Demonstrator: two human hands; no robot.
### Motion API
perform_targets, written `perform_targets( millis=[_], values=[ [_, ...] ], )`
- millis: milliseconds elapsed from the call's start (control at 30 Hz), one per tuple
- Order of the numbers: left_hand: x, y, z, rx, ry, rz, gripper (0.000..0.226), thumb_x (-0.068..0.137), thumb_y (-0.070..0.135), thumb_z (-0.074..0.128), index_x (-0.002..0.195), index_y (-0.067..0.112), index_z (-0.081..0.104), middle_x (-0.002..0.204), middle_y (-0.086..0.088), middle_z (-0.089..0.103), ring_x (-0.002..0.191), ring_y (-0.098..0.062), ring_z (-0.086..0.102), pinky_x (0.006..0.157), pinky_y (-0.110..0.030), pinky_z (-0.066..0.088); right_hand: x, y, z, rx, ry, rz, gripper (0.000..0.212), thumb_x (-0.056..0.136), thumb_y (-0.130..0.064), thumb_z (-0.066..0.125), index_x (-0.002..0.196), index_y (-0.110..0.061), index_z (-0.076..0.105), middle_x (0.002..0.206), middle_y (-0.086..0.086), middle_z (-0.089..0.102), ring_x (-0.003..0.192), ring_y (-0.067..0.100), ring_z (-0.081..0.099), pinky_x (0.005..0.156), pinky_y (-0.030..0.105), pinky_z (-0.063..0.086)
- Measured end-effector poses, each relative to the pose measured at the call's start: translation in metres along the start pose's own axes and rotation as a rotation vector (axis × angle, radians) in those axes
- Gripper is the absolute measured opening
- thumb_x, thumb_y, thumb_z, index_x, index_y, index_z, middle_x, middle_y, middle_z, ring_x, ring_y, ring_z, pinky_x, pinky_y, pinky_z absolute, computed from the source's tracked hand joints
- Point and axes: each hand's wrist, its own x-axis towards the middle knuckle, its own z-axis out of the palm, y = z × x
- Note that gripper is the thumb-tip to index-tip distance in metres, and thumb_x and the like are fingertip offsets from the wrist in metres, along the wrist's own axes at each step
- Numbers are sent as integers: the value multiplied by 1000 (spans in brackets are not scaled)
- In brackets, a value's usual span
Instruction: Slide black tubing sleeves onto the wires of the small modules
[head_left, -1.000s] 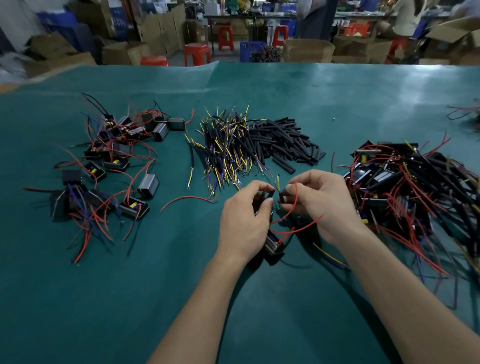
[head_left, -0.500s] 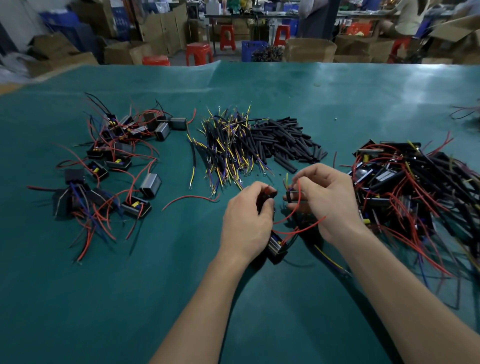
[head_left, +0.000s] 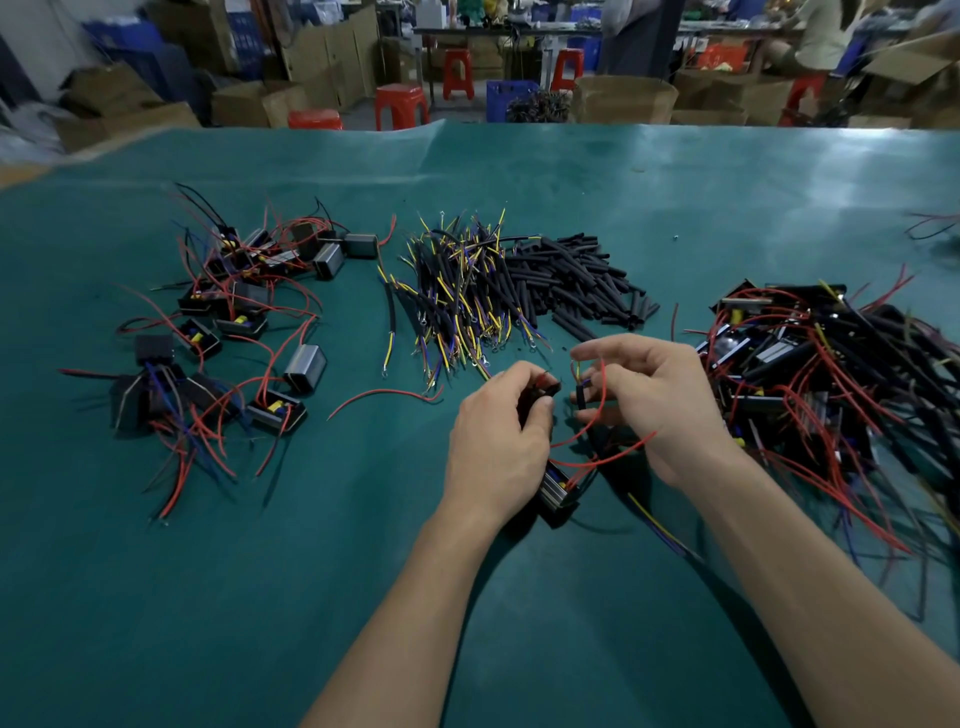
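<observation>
A small black module (head_left: 557, 492) hangs just below my left hand (head_left: 498, 431), its red wires (head_left: 597, 457) looping up to the right. My left hand curls its fingers round wire ends and something dark near its fingertips. My right hand (head_left: 660, 400) pinches a short black tubing sleeve (head_left: 580, 399) with thin yellow and blue wires sticking out of its top. The two hands sit a small gap apart above the green mat (head_left: 260, 571).
Loose black sleeves (head_left: 582, 280) lie in a pile behind my hands, beside a heap of sleeved yellow-blue wires (head_left: 457, 296). Modules with red wires (head_left: 228, 332) spread at the left. A dense tangle of modules and wires (head_left: 831, 374) fills the right. Boxes and red stools stand beyond the table.
My hands have drawn slightly apart. The right hand has lifted its index finger and now shows the sleeve upright between its fingers; the module stays below the left hand.
</observation>
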Motion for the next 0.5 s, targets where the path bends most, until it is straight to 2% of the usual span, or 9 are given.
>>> perform_targets(
  millis=[100, 167, 367, 433, 500],
  values=[
    [-1, 1, -1, -4, 6, 4, 12, 90, 21, 56, 98, 24, 65, 91, 7, 71, 90, -23, 67, 83, -44, 56, -1, 0, -1, -1, -43, 0, 34, 90, 15, 60, 85, -13, 78, 86, 16, 65, 69, 17, 68, 60, 31, 61],
    [-1, 1, -1, 1, 10, 5, 12, 91, 19, 58, 98, 24, 66, 91, 8, 71, 91, -23, 67, 83, -44, 56, -1, 0, -1, -38, -45, -15, 31, 90, 14, 63, 85, -12, 78, 86, 13, 64, 66, 16, 68, 61, 31, 62],
    [0, 1, 0, -14, 6, -1, 17, 87, 26, 53, 98, 24, 66, 89, 6, 71, 89, -25, 69, 82, -44, 57, -1, -1, -6, -116, -83, -43, 25, 84, 9, 74, 87, -15, 79, 66, 1, 59, 56, 17, 65, 62, 32, 62],
    [0, 1, 0, -18, 6, -2, 17, 87, 27, 53, 98, 24, 66, 89, 6, 72, 89, -25, 69, 82, -45, 57, 0, 1, -5, -203, -41, -58, 27, 82, 8, 75, 84, -19, 79, 59, -2, 59, 47, 14, 62, 55, 27, 57],
    [-1, 1, 0, -18, 7, -6, 16, 87, 27, 54, 98, 24, 65, 88, 6, 71, 88, -24, 69, 81, -45, 57, 0, 2, -3, -224, -3, -57, 24, 80, 5, 76, 80, -19, 78, 58, -3, 61, 46, 16, 63, 54, 30, 57]
  ],
)
